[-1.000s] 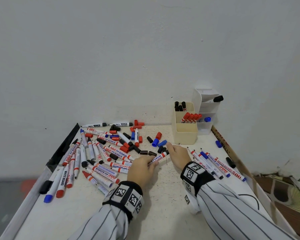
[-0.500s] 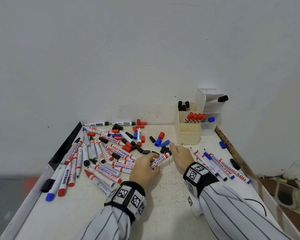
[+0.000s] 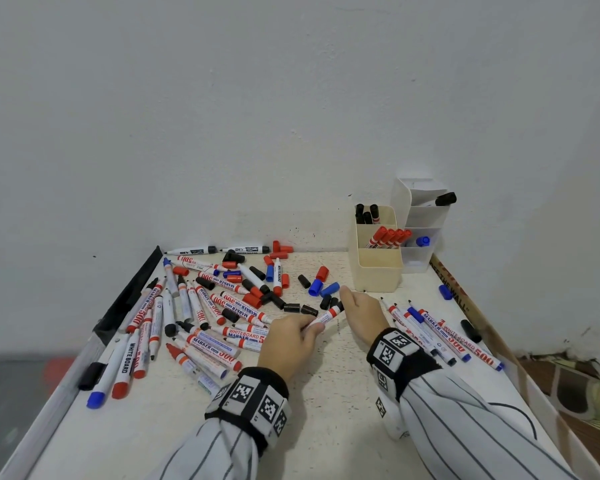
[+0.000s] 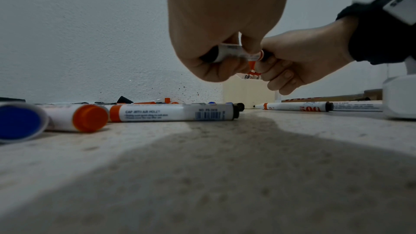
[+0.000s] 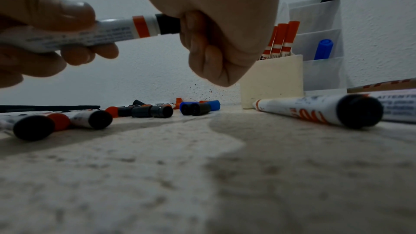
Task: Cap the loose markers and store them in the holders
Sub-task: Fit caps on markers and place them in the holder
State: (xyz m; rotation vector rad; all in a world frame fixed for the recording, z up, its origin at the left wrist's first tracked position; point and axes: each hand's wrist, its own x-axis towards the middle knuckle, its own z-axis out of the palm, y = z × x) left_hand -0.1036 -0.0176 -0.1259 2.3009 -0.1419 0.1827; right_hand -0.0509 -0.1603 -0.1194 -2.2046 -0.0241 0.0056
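Note:
My left hand (image 3: 291,336) grips the barrel of a white marker (image 3: 323,317) with an orange band, held level just above the table. My right hand (image 3: 359,311) curls round a black cap (image 5: 168,24) sitting on that marker's tip. In the right wrist view the cap meets the barrel (image 5: 90,35) beside the orange band. In the left wrist view both hands meet on the marker (image 4: 234,52). A cream holder (image 3: 374,268) with red and black markers stands behind the right hand, a white tiered holder (image 3: 421,230) beside it.
Several loose markers (image 3: 222,327) and caps (image 3: 317,285) lie across the table's left and middle. More markers (image 3: 444,336) lie right of my right wrist. A black rail (image 3: 129,296) edges the left side, a wall stands behind, and a printed strip (image 3: 454,292) runs along the right edge.
Both hands with the marker have lifted slightly off the table. The right hand has closed on the black cap at the marker's tip.

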